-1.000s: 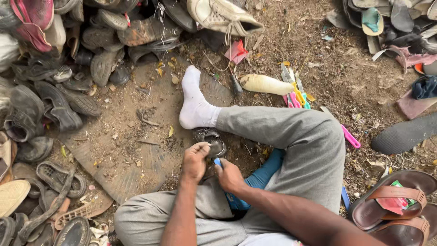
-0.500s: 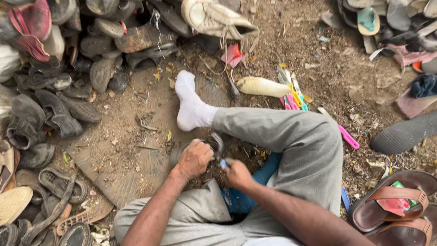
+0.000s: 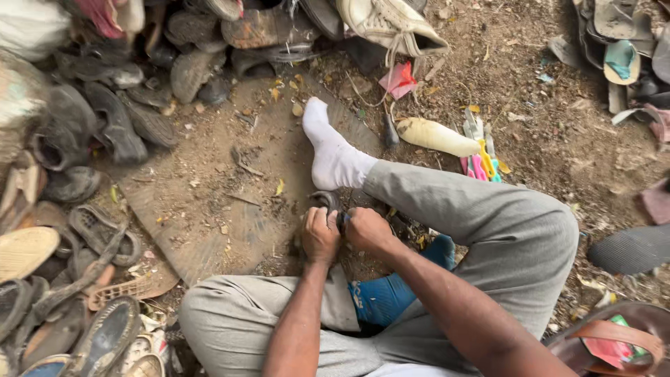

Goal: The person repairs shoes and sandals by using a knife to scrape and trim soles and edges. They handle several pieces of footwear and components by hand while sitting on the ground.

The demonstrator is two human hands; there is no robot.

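I sit on dirt ground with my grey-trousered legs crossed and a white sock (image 3: 333,152) on my outstretched foot. Both hands meet over a small dark shoe piece (image 3: 328,201) just below that foot. My left hand (image 3: 320,235) is clenched on its near edge. My right hand (image 3: 367,230) is closed beside it, knuckles up, pressing against the same dark piece. Whether a tool is inside the right fist is hidden. A blue sock (image 3: 391,293) covers my tucked foot under my forearms.
A heap of worn dark shoes and sandals (image 3: 91,139) fills the left side and top. A pale bottle-shaped object (image 3: 436,136) and coloured plastic sticks (image 3: 481,164) lie beyond my knee. A brown sandal (image 3: 614,342) sits at the lower right, more footwear (image 3: 621,42) at the top right.
My hands have closed together on the dark shoe piece. A blue-handled tool that showed between them earlier is no longer visible. The view has tipped down slightly.
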